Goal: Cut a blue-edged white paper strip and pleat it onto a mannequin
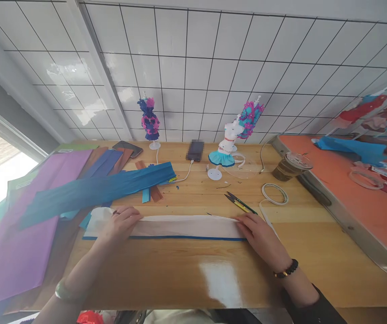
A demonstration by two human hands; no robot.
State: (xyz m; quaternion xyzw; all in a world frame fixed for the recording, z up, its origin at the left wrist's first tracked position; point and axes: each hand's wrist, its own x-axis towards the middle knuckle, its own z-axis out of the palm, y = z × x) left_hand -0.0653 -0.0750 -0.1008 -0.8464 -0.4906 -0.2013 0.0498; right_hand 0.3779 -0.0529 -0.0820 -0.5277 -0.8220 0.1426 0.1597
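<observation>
A long white strip of crepe paper (186, 227) with a dark blue lower edge lies across the table in front of me. My left hand (121, 223) is closed on its upper edge near the left end, fingers together. At the right end, my right hand (261, 236) pinches the same upper edge between thumb and fingers. Between the hands that edge looks folded over. Just behind my right hand lie yellow-handled thread snips (239, 202). A roll of white tape (274, 194) rests behind it, its loose end running toward my right wrist.
Purple crepe paper (34, 252) and a blue strip (112, 186) cover the left side. Behind stand a small white mannequin with a turquoise skirt (221, 158) and a dressed blue-pink figure (150, 119). A drink cup (291, 166) is beside an orange surface (342, 193).
</observation>
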